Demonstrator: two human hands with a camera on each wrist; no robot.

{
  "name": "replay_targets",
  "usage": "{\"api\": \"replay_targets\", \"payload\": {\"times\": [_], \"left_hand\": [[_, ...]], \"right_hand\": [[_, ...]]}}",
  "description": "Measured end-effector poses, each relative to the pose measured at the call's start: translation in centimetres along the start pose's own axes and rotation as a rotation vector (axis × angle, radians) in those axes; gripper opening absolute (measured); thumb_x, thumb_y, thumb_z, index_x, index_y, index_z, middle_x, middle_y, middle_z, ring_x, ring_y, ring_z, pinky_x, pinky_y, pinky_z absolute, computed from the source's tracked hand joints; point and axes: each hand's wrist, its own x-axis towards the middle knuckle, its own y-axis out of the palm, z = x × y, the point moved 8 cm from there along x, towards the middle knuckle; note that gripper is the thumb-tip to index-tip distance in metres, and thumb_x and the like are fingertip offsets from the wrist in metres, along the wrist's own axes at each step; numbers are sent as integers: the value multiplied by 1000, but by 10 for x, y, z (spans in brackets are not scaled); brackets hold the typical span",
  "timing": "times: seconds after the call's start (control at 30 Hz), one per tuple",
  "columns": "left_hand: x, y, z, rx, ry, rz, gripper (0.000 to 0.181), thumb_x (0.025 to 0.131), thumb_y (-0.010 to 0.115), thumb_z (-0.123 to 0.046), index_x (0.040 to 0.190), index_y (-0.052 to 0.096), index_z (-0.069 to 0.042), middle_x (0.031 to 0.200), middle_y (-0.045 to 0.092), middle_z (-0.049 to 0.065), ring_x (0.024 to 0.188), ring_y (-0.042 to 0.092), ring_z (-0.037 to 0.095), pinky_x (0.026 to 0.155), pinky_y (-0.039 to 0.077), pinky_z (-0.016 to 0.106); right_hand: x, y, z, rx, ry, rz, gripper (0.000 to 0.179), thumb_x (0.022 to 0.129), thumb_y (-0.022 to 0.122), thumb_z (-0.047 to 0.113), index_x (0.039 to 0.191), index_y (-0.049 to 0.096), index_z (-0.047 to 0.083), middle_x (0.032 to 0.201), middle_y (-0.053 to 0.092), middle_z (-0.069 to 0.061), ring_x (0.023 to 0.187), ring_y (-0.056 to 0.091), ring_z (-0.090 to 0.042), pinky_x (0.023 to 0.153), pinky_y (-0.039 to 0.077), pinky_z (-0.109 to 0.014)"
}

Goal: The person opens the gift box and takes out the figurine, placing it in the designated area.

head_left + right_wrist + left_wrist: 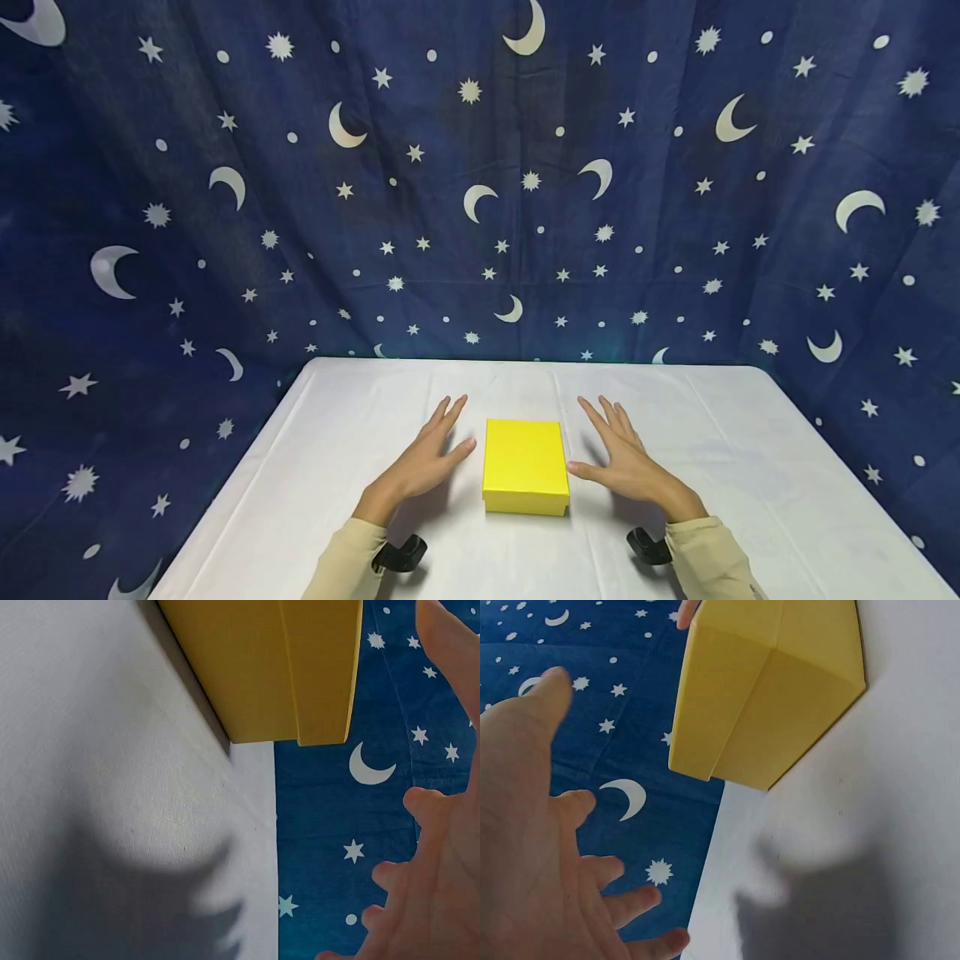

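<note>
Yellow lidded box (525,467), lower centre of the head frame, flat on a white-covered table (675,408). Lid is on; its lower edge shows as a step along the side, clear in both wrist views.

Your left hand (423,462) is left of the box, above the cloth, fingers fairly straight and spread, thumb held out toward the box. Left wrist view: your palm and fingers fill the left side, the box stands at top centre, a gap between. A bit of fingertip shows at the top edge there, beside the box; cannot tell which finger.

Your right hand (628,467) mirrors it right of the box, fingers fanned, thumb pointing at the box's right edge. From the head view the thumb tip looks nearly against it; right wrist view, box at top centre and hand at right, shows them apart.

Beige sleeves (348,558) on both your arms, lower edge of the head frame; a black wrist device (401,554) on each. Hand shadows (817,915) on the cloth. Navy curtain (450,233) with pale moons and stars across the upper frame and down both sides.
</note>
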Motion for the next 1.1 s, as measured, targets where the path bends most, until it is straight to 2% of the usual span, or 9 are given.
{"api": "replay_targets", "payload": {"times": [0.13, 0.27, 0.37, 0.43, 0.63, 0.9, 1.1], "left_hand": [[0, 7, -4, -58, 25, 79, 78, 100, 57, -48, 163, 15, -32, 172, 12, 9, 157, 18, 35, 121, 21, 67], [-1, 14, -7, -128, 51, 176, 83, 98, 62, -47, 163, 12, -33, 171, 18, 5, 153, 30, 35, 120, 26, 64], [-2, 18, -8, -171, 76, 236, 86, 97, 64, -45, 163, 11, -32, 169, 22, 10, 147, 41, 40, 116, 32, 66], [-2, 20, -9, -196, 96, 265, 89, 96, 67, -42, 164, 12, -29, 168, 26, 14, 145, 42, 41, 115, 34, 65], [-4, 24, -11, -250, 95, 317, 97, 90, 76, -35, 164, 13, -27, 164, 32, 17, 144, 43, 41, 116, 35, 62], [-4, 28, -10, -249, 53, 375, 109, 84, 83, -30, 164, 10, -23, 165, 33, 13, 145, 43, 37, 117, 37, 57], [-3, 32, -8, -247, 60, 392, 111, 83, 85, -26, 163, 9, -11, 164, 35, 13, 144, 45, 37, 116, 39, 54]], "right_hand": [[-1, 4, 2, 47, -31, 45, 105, 83, 73, 58, 164, 13, 27, 169, 8, -25, 152, 1, -57, 109, 10, -84], [-1, 9, 5, 121, -78, 117, 108, 82, 78, 51, 164, 13, 24, 168, 15, -22, 152, 11, -55, 110, 16, -81], [-2, 12, 6, 161, -104, 184, 109, 82, 81, 45, 164, 13, 21, 168, 21, -21, 150, 22, -54, 111, 23, -78], [-2, 13, 8, 180, -111, 222, 107, 81, 82, 43, 163, 16, 19, 165, 28, -21, 148, 29, -53, 110, 28, -77], [-2, 17, 12, 242, -122, 307, 104, 81, 84, 39, 161, 23, 14, 154, 43, -26, 139, 43, -52, 109, 34, -73], [-2, 22, 12, 314, -126, 341, 107, 81, 86, 32, 161, 19, 11, 151, 46, -26, 138, 45, -50, 111, 36, -68], [-3, 25, 11, 376, -117, 368, 109, 82, 86, 29, 162, 14, 11, 152, 45, -30, 137, 48, -50, 112, 36, -67]]}}
